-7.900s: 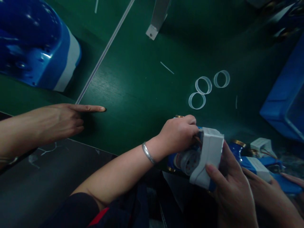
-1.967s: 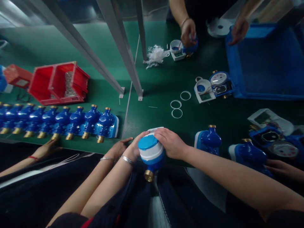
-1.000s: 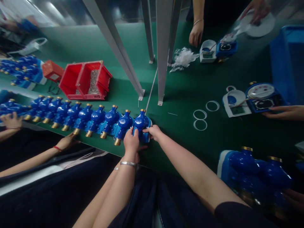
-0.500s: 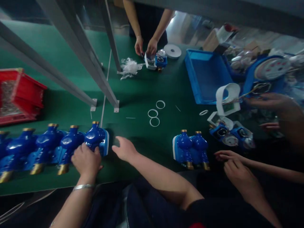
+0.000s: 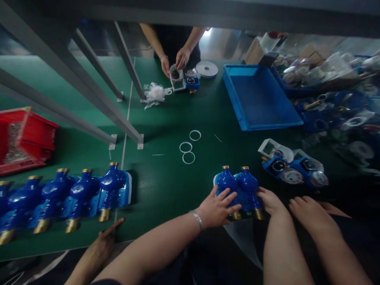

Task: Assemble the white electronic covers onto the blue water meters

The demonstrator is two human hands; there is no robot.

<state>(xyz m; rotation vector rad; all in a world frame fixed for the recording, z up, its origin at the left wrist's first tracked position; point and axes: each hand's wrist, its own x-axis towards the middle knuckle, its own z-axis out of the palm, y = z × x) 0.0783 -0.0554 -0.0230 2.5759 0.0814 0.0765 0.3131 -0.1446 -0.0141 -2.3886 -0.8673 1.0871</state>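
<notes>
Two blue water meters (image 5: 247,183) with brass ends stand side by side at the right front of the table. My left hand (image 5: 218,208), with a silvery bracelet at the wrist, lies over the left one's lower part, fingers spread. Against the right side of the pair, my right hand (image 5: 271,201) is curled round the edge of the right meter; some of its fingertips are hidden. A row of several similar blue water meters (image 5: 113,180) stands at the left, apart from both hands.
White rings (image 5: 185,147) lie mid-table. A blue tray (image 5: 246,118), opened meters (image 5: 277,164) and a co-worker's hand (image 5: 314,217) are at the right. Metal posts (image 5: 124,126) and a red bin (image 5: 38,138) stand left. Another person's hand (image 5: 103,241) is at the front left.
Both my hands have left the row at the left and moved right to the pair of meters. The co-worker at the right no longer holds up the white-framed part. My view has shifted slightly.
</notes>
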